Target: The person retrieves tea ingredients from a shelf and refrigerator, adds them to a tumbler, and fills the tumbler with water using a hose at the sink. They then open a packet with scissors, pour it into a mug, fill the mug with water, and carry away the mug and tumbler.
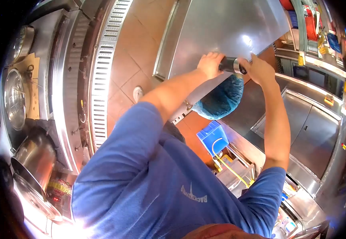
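Near the corner of a stainless steel counter [216,28], my left hand [209,65] is wrapped round a black cylinder with a silver band [229,65]. The cylinder lies roughly sideways between my hands. My right hand [260,69] is at its silver-banded end, with the thumb side against it. Those right fingers are bent, and what they grip is partly hidden. Just below the cylinder is a round shape covered in blue plastic [222,97], beside the counter edge.
A blue plastic basket [213,137] with a yellow hose [232,172] stands low near my body. To the left are a slotted floor drain [103,67], a metal pot [37,159] and a glass lid [15,99]. Steel cabinet doors [312,135] and loaded shelves [314,24] line the right.
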A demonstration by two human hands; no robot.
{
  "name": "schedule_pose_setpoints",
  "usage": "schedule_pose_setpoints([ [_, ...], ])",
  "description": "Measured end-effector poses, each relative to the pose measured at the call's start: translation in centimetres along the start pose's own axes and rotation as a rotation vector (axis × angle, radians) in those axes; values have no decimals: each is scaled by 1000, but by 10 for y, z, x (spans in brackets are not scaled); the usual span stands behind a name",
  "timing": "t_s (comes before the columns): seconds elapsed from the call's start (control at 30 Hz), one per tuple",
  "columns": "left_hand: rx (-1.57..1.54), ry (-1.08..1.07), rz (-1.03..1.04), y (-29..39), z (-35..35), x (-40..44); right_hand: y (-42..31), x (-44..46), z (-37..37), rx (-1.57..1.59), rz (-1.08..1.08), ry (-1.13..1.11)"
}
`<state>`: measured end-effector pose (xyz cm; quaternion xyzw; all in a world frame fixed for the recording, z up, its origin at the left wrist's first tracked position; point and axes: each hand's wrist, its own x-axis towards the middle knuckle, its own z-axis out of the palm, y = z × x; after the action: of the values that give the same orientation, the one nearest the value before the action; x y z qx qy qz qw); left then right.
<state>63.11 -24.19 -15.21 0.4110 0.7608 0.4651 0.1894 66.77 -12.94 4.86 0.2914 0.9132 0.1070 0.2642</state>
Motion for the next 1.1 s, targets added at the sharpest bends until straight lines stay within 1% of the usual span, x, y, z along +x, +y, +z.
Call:
schedule_pose_setpoints([
  [0.03,-7,1,0,-1,0,2,1,-1,7,-6,2,-2],
  [0.1,20,-36,-22,-1,2,1,4,-7,26,148,-329,315],
  [0.13,13,-47,-19,1,3,-1,5,-5,24,148,-319,306],
  [0.2,20,-64,-32,1,-1,2,4,11,15,-37,171,-146],
  [0.23,19,-71,-31,0,-1,1,4,7,19,-35,175,-152],
  [0.33,30,-65,-25,0,0,2,8,-11,33,166,-203,253],
  [0.37,37,-73,-20,1,-1,3,-6,-15,16,71,19,22],
  [0.4,47,-74,-15,1,-1,5,-6,-14,16,73,25,19],
  [0.47,49,-50,6,-3,4,6,-6,-10,18,107,177,-13],
  [0.5,51,-23,22,-5,6,6,7,-12,39,157,-93,296],
  [0.53,58,-31,18,-5,5,6,7,-11,42,168,-93,290],
  [0.6,49,-37,32,-6,4,6,4,-9,49,181,-165,255],
  [0.63,61,-45,20,-5,4,5,-5,-9,40,221,-92,189],
  [0.67,58,-51,22,-5,3,4,-9,-9,39,239,-98,181],
  [0.73,70,-69,33,-3,2,3,-11,-7,42,222,-39,184],
  [0.8,106,-82,-44,-2,1,-1,-3,-6,61,253,-73,196],
  [0.83,109,-17,-32,-6,-5,-7,1,-6,77,365,-110,367],
  [0.87,129,-13,-30,-14,-15,-14,0,-7,85,476,-152,547],
  [0.9,164,-3,-69,-24,-27,-23,0,-12,94,514,-172,746],
  [0.93,200,10,-110,-36,-42,-34,-5,-26,101,536,-184,757],
  [1.0,234,168,-117,-78,-59,-69,-15,-66,126,892,106,809],
  [1.07,210,171,-321,-110,-68,-110,-42,-100,186,1088,122,593],
  [1.1,167,99,-439,-104,-75,-132,-57,-109,230,1157,42,582],
])
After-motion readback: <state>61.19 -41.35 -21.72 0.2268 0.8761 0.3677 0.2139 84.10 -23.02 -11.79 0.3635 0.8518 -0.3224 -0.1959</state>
